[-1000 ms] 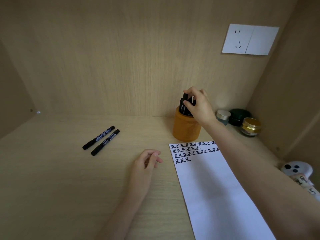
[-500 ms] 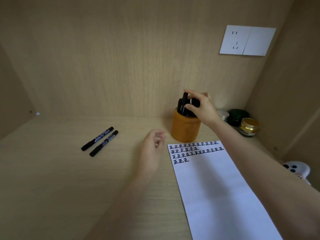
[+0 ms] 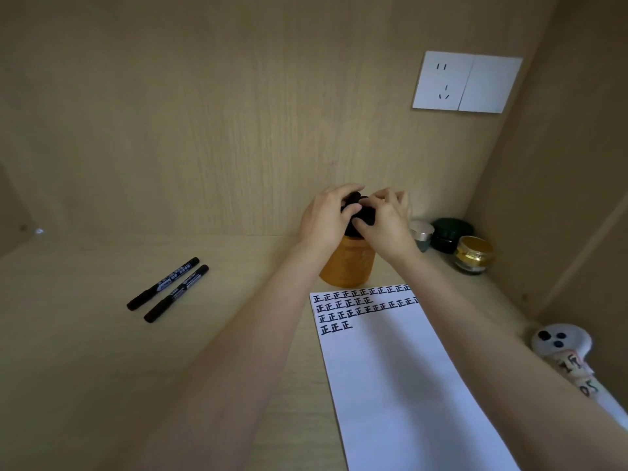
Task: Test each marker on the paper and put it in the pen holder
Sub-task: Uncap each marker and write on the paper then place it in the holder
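An orange pen holder (image 3: 350, 266) stands at the back of the wooden desk, with black markers (image 3: 360, 212) sticking out of its top. My left hand (image 3: 326, 219) and my right hand (image 3: 387, 222) both curl their fingers round those marker tops above the holder. The hands hide most of the markers. Two more black markers (image 3: 163, 283) (image 3: 176, 293) lie side by side on the desk to the left. A white sheet of paper (image 3: 401, 375) with rows of black written characters lies in front of the holder.
Three small jars, silver-lidded (image 3: 422, 232), dark green (image 3: 450, 234) and gold (image 3: 474, 254), stand in the right back corner. A white controller-like object (image 3: 560, 341) lies at the right edge. A wall socket (image 3: 467, 82) sits on the back panel.
My left hand has risen from the desk and moved right to the marker tops in the holder. My right hand has stayed on the markers.
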The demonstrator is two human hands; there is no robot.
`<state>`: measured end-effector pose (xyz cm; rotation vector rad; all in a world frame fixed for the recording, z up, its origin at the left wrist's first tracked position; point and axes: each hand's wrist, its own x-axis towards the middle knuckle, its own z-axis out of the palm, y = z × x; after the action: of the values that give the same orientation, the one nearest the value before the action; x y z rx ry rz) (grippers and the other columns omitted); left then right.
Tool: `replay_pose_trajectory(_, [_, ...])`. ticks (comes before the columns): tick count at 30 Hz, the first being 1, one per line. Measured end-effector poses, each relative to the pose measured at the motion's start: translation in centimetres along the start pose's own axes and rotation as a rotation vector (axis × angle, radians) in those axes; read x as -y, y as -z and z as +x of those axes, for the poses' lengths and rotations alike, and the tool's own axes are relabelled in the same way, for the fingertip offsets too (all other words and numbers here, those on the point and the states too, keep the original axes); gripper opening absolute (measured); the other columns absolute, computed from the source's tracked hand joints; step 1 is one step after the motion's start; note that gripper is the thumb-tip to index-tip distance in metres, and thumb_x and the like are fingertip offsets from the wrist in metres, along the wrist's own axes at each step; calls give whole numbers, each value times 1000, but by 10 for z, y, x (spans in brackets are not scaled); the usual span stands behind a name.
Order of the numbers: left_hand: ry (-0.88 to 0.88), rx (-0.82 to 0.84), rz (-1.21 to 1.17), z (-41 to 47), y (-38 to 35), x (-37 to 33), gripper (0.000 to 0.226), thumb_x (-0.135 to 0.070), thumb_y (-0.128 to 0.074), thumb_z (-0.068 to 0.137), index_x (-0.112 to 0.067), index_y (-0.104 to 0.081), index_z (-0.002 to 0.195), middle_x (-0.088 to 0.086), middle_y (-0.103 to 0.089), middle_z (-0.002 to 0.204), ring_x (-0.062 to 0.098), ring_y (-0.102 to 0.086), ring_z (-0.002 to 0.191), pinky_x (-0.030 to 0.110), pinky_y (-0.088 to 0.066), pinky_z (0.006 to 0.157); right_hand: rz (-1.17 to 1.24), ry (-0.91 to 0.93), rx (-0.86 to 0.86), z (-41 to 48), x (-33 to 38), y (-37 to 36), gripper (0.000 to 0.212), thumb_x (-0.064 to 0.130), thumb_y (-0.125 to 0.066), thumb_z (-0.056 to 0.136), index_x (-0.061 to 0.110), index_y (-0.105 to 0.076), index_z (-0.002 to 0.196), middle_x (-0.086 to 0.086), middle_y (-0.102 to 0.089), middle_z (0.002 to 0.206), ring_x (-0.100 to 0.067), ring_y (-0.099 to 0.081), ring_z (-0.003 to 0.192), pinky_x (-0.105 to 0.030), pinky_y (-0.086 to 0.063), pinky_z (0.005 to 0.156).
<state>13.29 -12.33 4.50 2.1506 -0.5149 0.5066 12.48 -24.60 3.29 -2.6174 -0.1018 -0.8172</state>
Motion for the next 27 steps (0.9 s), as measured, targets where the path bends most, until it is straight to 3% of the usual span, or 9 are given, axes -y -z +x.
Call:
replay_pose_trajectory(4, [73, -104, -51, 4, 0, 6, 24, -17, -59, 89, -26, -63, 111, -1, -69, 103, 14, -63, 88, 36, -54, 78, -160, 28, 60, 5, -1, 2, 33, 34, -61, 88, 18, -65, 117, -7, -45, 120, -27, -32, 112, -33, -25, 93])
replay_pose_trajectory(8, [111, -180, -150, 1, -1, 11, 25, -16, -60, 89, -26, -64, 111, 0, -69, 99, 11, -62, 87, 30, -53, 77, -93, 0, 86, 10, -2, 4, 28, 34, -64, 87, 18, -67, 110, -6, -43, 120, -26, -31, 113, -30, -24, 94])
replay_pose_trajectory(13, [121, -203, -202, -2, -2, 18, 26, -15, -61, 89, -24, -65, 113, -2, -69, 100, 8, -61, 86, 23, -52, 76, 13, -3, 12, 9, 0, 3, 28, 32, -65, 87, 20, -69, 112, -5, -46, 119, -24, -31, 113, -25, -20, 89])
replay_pose_trajectory(16, [123, -172, -169, -5, -9, 24, 25, -16, -61, 88, -25, -66, 111, 0, -66, 102, 11, -61, 90, 30, -54, 80, -5, 17, 30, 9, 0, 2, 30, 34, -67, 87, 19, -69, 113, -4, -46, 120, -24, -30, 114, -24, -19, 88])
replay_pose_trajectory(21, [63, -135, -111, -10, -17, 22, 26, -13, -58, 90, -17, -67, 114, 6, -54, 114, 19, -57, 102, 24, -47, 88, 82, 1, -23, 6, 0, -2, 31, 33, -65, 89, 14, -68, 114, -6, -49, 120, -23, -32, 114, -21, -22, 90])
replay_pose_trajectory(25, [68, -145, -106, -17, -17, 26, 38, -11, -57, 91, -19, -56, 128, 4, -45, 123, 14, -53, 104, 24, -45, 95, 216, -40, -13, 1, 0, -1, 41, 32, -62, 91, 16, -59, 129, -7, -48, 123, -23, -31, 118, -23, -24, 97])
replay_pose_trajectory(27, [83, -161, -117, -22, -15, 29, 39, -11, -58, 90, -20, -56, 128, 3, -43, 124, 16, -54, 106, 28, -46, 97, 253, -47, -19, -5, -2, -2, 36, 28, -60, 93, 16, -60, 127, -8, -48, 124, -22, -31, 118, -30, -29, 103])
